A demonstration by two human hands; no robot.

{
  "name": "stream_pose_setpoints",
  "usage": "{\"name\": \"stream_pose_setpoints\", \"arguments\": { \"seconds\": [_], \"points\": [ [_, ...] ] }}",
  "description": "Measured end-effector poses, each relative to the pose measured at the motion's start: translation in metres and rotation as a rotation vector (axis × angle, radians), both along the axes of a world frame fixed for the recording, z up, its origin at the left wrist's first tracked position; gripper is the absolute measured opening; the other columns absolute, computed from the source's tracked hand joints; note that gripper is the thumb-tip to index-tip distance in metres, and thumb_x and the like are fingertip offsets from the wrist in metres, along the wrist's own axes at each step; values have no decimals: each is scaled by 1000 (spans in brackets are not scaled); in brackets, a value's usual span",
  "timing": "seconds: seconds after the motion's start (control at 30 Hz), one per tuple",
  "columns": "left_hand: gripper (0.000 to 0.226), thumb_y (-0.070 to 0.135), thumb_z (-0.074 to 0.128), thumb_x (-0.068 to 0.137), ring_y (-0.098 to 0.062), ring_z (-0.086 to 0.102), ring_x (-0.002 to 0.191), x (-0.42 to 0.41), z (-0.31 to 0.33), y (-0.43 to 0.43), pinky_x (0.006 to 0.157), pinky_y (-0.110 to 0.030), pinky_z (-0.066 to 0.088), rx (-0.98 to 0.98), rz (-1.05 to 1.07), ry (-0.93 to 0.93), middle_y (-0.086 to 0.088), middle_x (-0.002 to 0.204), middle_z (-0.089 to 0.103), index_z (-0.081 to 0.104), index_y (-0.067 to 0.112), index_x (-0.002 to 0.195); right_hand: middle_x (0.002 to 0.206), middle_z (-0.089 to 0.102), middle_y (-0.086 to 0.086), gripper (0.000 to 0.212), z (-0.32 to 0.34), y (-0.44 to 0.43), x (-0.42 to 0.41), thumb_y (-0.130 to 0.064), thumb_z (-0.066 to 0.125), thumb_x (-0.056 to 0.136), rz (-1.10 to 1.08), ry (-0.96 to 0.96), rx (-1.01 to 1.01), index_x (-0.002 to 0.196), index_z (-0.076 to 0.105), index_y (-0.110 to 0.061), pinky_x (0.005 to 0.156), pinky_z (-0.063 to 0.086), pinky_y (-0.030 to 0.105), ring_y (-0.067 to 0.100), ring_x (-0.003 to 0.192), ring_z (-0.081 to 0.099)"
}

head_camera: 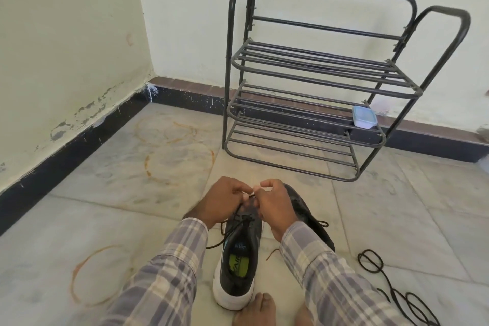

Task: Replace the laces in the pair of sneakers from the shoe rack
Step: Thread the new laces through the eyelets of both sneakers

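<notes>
Foot (260,308) beside sneaker (239,267) heel; left hand (222,201) and right hand (275,204) both pinch lace (239,222) near toe eyelets; risk: tip slips free, sneaker unbraced.

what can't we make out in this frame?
- Head view: front eyelets of near sneaker, covered by left hand and right hand pinching its lace.
- Second sneaker: mostly behind the right forearm; lacing unclear.
- Loose lace on floor: cut off by the bottom edge.
- Container on shoe rack: contents hidden by its cloudy lid.
</notes>
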State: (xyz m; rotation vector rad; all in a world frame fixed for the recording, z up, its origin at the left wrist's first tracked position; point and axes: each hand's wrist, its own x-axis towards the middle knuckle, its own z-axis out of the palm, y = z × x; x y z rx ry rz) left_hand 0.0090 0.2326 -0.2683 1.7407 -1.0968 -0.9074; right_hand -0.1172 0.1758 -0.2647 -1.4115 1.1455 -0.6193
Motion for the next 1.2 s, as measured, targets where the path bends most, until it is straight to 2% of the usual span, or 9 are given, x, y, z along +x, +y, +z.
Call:
{"name": "stream_pose_setpoints", "arguments": {
  "seconds": [0.13,0.33,0.43,0.53,0.63,0.77,0.9,1.07,1.2],
  "points": [
    [25,4,55,94,-17,66,78,17,-21,-2,80,-37,58,3,266,-25,-4,82,72,72,19,86,78,68,8,8,-10,-7,-5,-4,55,95,-22,-37,-12,96,62,-8,52,47,22,11,59,57],
    [38,1,53,96,-13,66,108,1,-23,-11,97,-31,52,-16,-67,82,-2,118,69,63,14,131,75,65,14,13,-20,-12,4,5,56,91,80,17,-65,97,54,-7,48,47,22,14,54,58],
    [29,-8,52,94,-8,71,74,3,-27,-13,69,-19,56,-11,-50,128,-7,89,73,72,3,112,83,66,20,21,-27,-15,6,2,58,90,96,76,-103,101,47,-11,50,50,24,18,60,62],
    [28,-7,57,91,-8,62,61,9,-29,-11,56,-17,48,78,10,-9,-5,75,69,73,16,86,92,68,26,27,-32,-16,4,-1,64,89,67,67,-84,107,46,-10,58,54,30,21,66,65],
    [25,1,58,91,-10,62,75,13,-41,-13,67,-20,48,69,278,-154,-1,87,69,72,20,82,94,68,14,37,-42,-12,-1,-8,70,84,34,90,-27,115,50,-15,69,59,32,18,78,66],
    [14,12,67,90,-15,66,87,4,-46,-14,77,-25,50,25,377,41,0,86,71,73,17,78,107,63,0,67,-63,1,-10,-27,81,67,233,414,-62,123,44,-25,82,54,31,17,98,63],
    [24,12,73,84,-10,66,78,-13,-56,-17,77,-26,53,77,289,-1,6,77,70,68,26,66,105,61,3,46,-83,12,-12,-25,72,69,228,579,-158,111,55,-19,86,54,35,20,99,60],
    [13,9,73,80,-14,65,82,-24,-77,-14,82,-35,56,146,264,-2,1,83,69,66,20,79,95,69,6,25,-94,14,-11,-5,54,82,20,405,-83,99,70,-12,82,55,37,23,90,64],
    [26,5,55,89,-12,65,94,-27,-84,-13,92,-36,54,136,270,71,5,97,70,71,26,89,91,72,8,36,-100,14,-17,8,48,84,-91,103,152,94,74,-16,68,57,32,25,90,67]
  ]
}}
